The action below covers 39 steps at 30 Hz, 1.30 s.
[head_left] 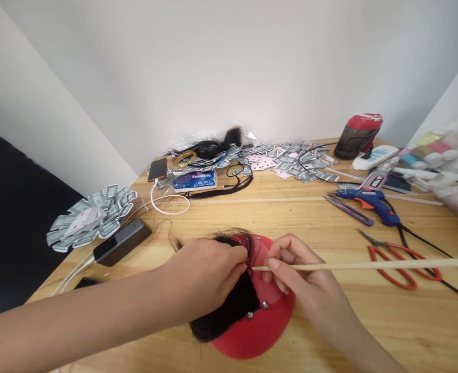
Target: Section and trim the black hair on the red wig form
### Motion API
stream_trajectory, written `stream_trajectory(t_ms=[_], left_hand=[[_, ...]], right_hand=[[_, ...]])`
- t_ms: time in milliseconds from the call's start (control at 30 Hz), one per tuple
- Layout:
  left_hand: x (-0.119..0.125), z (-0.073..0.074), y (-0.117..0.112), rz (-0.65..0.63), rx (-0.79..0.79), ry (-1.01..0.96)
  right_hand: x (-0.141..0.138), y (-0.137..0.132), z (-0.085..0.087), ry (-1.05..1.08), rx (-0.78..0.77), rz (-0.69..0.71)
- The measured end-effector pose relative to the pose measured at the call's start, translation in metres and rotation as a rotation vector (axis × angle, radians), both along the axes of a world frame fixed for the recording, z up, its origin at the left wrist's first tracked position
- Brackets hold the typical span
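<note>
One stick point(353, 266) crosses the red dome's point(255, 339) edge, bare tabletop point(236, 212) beyond

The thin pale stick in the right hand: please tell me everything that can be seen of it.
The stick is long, straight, pale and looks wooden. It tapers to a slim left tip and thickens toward the right. The right hand holds it near the tip, between thumb and fingers. It runs almost level across the picture, its thicker part in front of the orange-handled scissors. The tip is close to the left hand, beside the black hair; whether they touch, I cannot tell.
</note>
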<state>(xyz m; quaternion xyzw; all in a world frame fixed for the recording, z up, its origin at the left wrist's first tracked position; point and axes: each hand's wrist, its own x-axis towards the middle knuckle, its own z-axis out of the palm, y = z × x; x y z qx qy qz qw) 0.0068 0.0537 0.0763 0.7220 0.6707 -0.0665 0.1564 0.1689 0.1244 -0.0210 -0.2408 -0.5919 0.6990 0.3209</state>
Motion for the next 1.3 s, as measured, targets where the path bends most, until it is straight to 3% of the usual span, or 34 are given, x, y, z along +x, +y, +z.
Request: stream_trajectory(t_ms=[467, 667, 767, 867, 1000, 1200, 1300], left_hand=[[-0.009, -0.007, -0.020, -0.203, 0.111, 0.120], [-0.025, -0.020, -0.033, -0.457, 0.401, 0.146], [-0.031, -0.028, -0.035, -0.539, 0.494, 0.001], [-0.034, -0.035, -0.031, -0.477, 0.480, -0.370], [-0.037, -0.046, -0.024, -0.296, 0.414, -0.813], [-0.040, -0.058, -0.020, -0.185, 0.423, -0.950], [-0.041, -0.062, -0.020, -0.142, 0.412, -0.978]], right_hand=[[-0.001, 0.003, 0.000, 0.018, -0.038, -0.011], [-0.004, 0.004, 0.003, 0.007, -0.062, -0.012], [-0.003, 0.006, 0.007, -0.017, -0.080, 0.016], [-0.002, 0.010, 0.006, -0.039, -0.077, 0.051], [0.001, 0.013, -0.003, -0.010, -0.078, 0.059], [0.005, 0.007, -0.004, -0.087, 0.016, 0.014], [0.006, 0.003, -0.005, -0.098, 0.156, -0.069]])
